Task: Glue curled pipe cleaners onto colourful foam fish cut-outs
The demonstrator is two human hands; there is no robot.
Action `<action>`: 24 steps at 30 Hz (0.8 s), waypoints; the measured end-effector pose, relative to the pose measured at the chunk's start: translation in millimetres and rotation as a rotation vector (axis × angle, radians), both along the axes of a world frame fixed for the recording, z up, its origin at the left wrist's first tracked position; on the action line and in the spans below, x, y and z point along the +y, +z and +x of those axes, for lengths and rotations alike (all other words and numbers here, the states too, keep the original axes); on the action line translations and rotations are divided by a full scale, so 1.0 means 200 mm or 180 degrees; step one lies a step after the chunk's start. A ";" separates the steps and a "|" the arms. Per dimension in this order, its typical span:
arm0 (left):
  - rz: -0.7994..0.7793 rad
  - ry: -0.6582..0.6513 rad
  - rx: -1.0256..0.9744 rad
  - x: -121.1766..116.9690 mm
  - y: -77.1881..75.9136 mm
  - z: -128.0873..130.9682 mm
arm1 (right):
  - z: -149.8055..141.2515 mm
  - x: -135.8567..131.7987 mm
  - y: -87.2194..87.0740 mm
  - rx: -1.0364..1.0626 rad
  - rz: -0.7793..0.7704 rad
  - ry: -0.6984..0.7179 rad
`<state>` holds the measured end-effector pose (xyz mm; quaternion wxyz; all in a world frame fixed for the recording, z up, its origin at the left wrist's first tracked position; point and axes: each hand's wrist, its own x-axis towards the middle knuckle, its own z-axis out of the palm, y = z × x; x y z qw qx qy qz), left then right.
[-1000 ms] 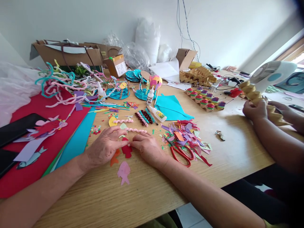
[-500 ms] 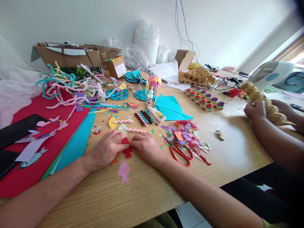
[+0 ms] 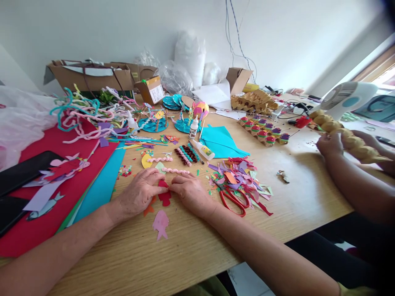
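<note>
at the centre of the frame, a person is working with both hands over a bench (image 3: 197, 255). the red paper cut-out (image 3: 164, 198) is lying flat on the bench, just between the two hands and partly covered by them. the left hand (image 3: 143, 189) is reaching over it, one finger extending across the paper. the right hand (image 3: 191, 190) is curling beside it, its fingertips meeting those of the left at the cut-out's right edge; whether the fingers of either hand are pinching the paper, one cannot tell. an orange paper piece (image 3: 149, 206) is showing partly beneath the left hand, and a pink paper fish (image 3: 161, 224) is lying below, nearer the viewer. above the hands, a pale green paper piece (image 3: 159, 167) and a twisted pink strip (image 3: 176, 170) are touching. right of centre, red-handled scissors (image 3: 233, 201) are resting against a heap of paper scraps (image 3: 239, 176). at the right edge, a co-worker (image 3: 331, 144) is holding a strip of egg carton (image 3: 350, 139).
</note>
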<state>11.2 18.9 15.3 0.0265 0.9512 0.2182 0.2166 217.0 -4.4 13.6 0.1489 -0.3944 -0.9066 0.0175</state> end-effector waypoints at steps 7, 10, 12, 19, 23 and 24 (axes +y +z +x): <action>-0.0334 -0.0061 -0.0319 0.03 0.04 -0.04 | -0.01 0.00 0.01 0.0074 -0.0069 -0.0057; -0.0407 0.0039 -0.0276 0.03 0.03 -0.08 | -0.01 0.00 0.02 0.0115 -0.0179 -0.0132; -0.0450 0.0107 -0.0244 0.02 0.03 -0.09 | -0.02 -0.01 0.03 0.0129 -0.0246 -0.0170; -0.0409 -0.0055 -0.0098 -0.02 0.01 -0.07 | -0.02 0.01 0.03 0.0084 -0.0224 -0.0138; -0.0361 -0.0056 0.0007 -0.02 0.01 -0.06 | -0.02 0.00 0.04 0.0103 -0.0161 -0.0190; -0.0341 -0.0052 0.0040 -0.02 0.01 -0.06 | -0.02 0.00 0.04 0.0124 -0.0133 -0.0170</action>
